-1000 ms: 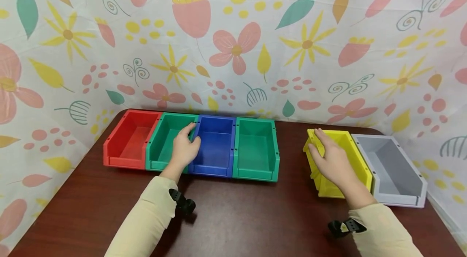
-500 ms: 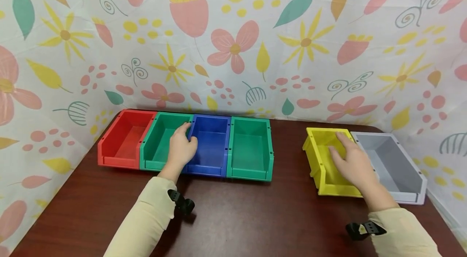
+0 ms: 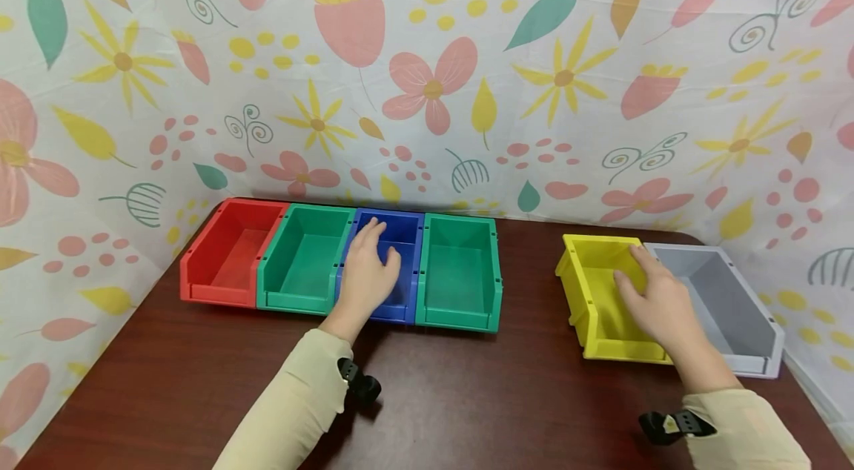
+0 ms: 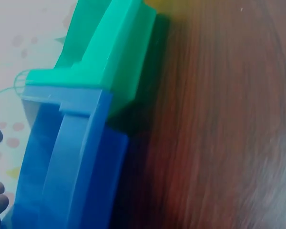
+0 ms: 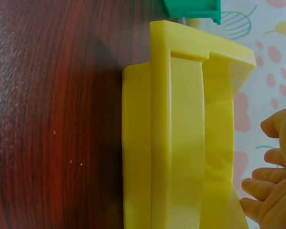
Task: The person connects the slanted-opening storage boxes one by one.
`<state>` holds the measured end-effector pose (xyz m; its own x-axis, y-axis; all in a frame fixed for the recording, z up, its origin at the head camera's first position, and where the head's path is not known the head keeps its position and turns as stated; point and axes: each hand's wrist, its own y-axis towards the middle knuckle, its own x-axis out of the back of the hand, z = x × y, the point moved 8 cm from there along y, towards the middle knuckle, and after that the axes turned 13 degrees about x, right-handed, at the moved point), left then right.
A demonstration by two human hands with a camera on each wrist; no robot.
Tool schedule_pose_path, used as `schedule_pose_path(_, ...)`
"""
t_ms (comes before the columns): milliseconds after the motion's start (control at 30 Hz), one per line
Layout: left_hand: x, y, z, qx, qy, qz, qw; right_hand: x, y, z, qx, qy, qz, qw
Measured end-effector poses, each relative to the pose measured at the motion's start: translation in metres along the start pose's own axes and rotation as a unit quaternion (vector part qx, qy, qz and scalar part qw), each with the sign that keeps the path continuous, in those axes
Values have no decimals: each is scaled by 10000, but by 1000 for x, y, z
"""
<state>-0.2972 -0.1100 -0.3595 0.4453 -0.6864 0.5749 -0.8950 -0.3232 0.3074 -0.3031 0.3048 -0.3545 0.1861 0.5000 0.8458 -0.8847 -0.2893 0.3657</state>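
Note:
In the head view the left hand [image 3: 365, 273] is over the blue bin [image 3: 400, 296], fingers extended toward its back edge and thumb apart. Its fingertips show at the left edge of the left wrist view, beside the blue bin [image 4: 71, 162]. The right hand [image 3: 663, 303] is above the right side of the yellow bin [image 3: 600, 292], fingers spread loosely; the right wrist view has these fingers [image 5: 260, 183] beyond the front of the yellow bin [image 5: 181, 143]. Neither hand holds anything. Whether a hand touches a rim, I cannot tell.
A red bin [image 3: 233, 262] and a green bin [image 3: 307, 262] adjoin the blue one on the left, another green bin [image 3: 457, 277] on its right. A grey bin [image 3: 720, 307] stands against the yellow bin's right side. The brown table [image 3: 467, 396] meets a patterned cloth [image 3: 434, 10] behind.
The left hand has moved right, from the border of the green and blue bins to over the blue bin. The right hand has moved right, from the yellow bin's left side to its right side.

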Motion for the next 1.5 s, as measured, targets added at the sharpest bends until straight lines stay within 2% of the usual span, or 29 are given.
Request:
schedule_pose_path(133, -18, -3, 0, 276, -338, 513, 9977, 1, 0, 0, -76, 18, -2, 10000)
schedule_pose_path(267, -39, -8, 3, 541, -551, 1157, 9903, 0, 2, 2, -143, -1, 12, 9999)
schedule_pose_path(367, -53, -13, 4, 596, -572, 1592, 9838, -1, 5, 6, -136, -32, -18, 9999)
schedule_pose_path(467, -60, -16, 4, 519, -606, 1841, 9797, -3, 6, 11, -186, -10, 29, 9998)
schedule_pose_path(567, -61, -18, 0, 260, -580, 1903, 9797, -8, 7, 16, -278, 60, 164, 9995)
schedule_pose_path(767, -62, -21, -1, -100, -113, 1920, 9813, -20, 14, 25, -496, 132, 414, 9978)
schedule_pose_path(967, -64, -21, -3, -181, 118, 1647, 9861, -19, 18, 31, -516, 142, 135, 9985)
schedule_pose_path(1167, -66, -16, -10, -238, 302, 1632, 9858, -12, 12, 15, -835, 245, -118, 9961)
schedule_pose_path(1333, -65, -18, -4, -205, 350, 1761, 9835, -23, -1, -4, -1022, 346, 128, 9941)
schedule_pose_path(1500, -63, -21, 0, -204, 144, 1764, 9840, -40, -15, -15, -1315, 853, 300, 9872)
